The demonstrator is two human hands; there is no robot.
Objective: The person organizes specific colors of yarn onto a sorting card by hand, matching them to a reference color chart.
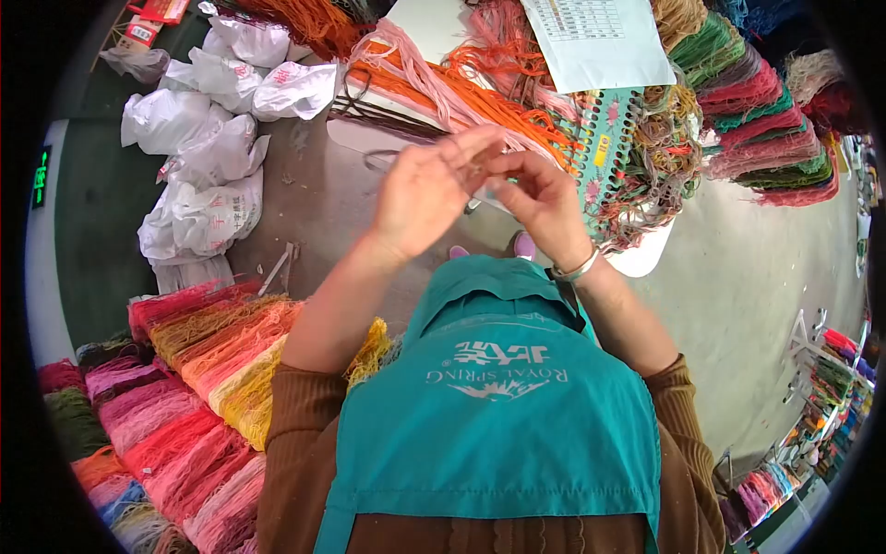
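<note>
My left hand (426,189) is raised over the table edge, palm partly turned up and fingers stretched toward the right, slightly blurred. My right hand (544,198), with a bracelet on its wrist, has thumb and fingers pinched together close to the left fingertips. Whatever lies in that pinch is too small to make out. Behind the hands, orange thread (498,113) and pink thread (420,69) lie in long bundles on the white table (355,138). Dark brown thread (388,118) lies beside them. A teal flowered card with punched holes (604,152) sits to the right, threads along its edge.
A printed sheet (600,42) lies over the card's top. Tangled thread (651,162) and coloured skeins (761,120) are at the right. White plastic bags (208,138) stand at the left. More skeins (185,415) fill the lower left. My teal apron (498,406) is below.
</note>
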